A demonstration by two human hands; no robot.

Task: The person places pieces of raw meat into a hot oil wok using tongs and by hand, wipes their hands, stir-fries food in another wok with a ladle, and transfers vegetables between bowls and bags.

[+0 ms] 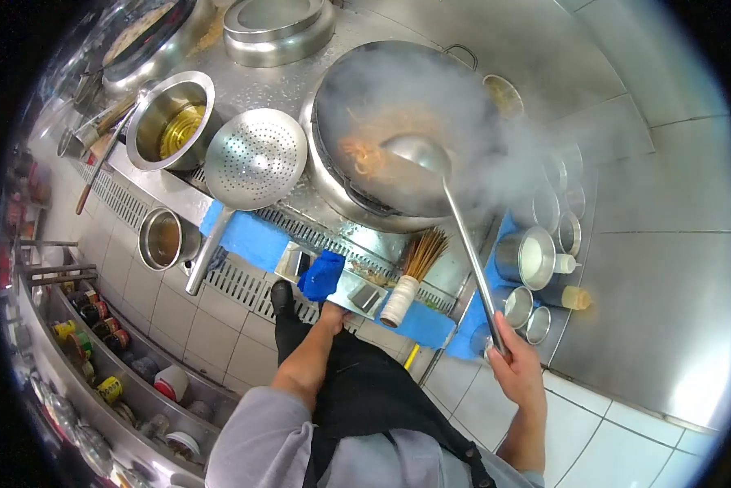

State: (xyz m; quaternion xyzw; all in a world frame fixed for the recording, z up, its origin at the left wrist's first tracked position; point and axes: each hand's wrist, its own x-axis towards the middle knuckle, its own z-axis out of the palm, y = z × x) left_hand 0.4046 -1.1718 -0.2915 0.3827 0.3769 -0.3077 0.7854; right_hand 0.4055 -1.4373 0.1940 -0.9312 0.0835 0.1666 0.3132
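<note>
A long-handled ladle [467, 244] slants down into the wok, with my right hand [518, 362] closed round the end of its handle. Its bowl sits among reddish-brown food [365, 159] in the dark wok [357, 81], partly veiled by thick steam. My left hand [331, 315] is low at the stove's front edge, just below a bunched blue cloth [322, 275]. Its fingers are hidden, so whether it grips the cloth does not show. A bamboo wok brush [414, 276] with a white-wrapped handle stands between the two hands.
Left of the wok lie a perforated strainer [256, 159], a pot of yellow oil [170, 122] and a smaller pot [168, 238]. Seasoning containers [524, 259] and squeeze bottles [567, 263] line the right side. A shelf of jars [109, 337] stands at lower left.
</note>
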